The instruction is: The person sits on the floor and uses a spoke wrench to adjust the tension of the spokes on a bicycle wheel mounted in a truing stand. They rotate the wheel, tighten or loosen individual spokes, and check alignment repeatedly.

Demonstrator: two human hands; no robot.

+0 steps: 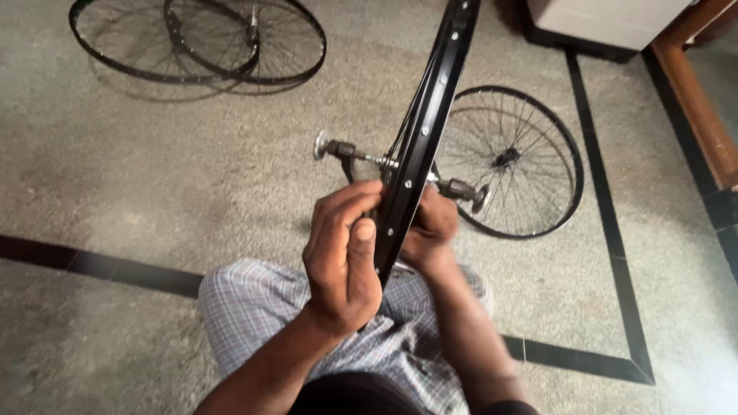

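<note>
Wheels: four; one black rim (421,131) held upright above the lap, three on the floor (115,177).
Left hand (342,253): fingers curled, gripping the rim's edge.
Right hand (430,230): closed on the rim's far side.

Left hand (342,257) and right hand (430,230) raised close together, fingers curled.

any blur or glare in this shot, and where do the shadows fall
Head view: soft daylight, no harsh glare; left hand and right hand on the black rim look slightly soft; the two wheels lying top left cast faint shadows on the floor.
</note>
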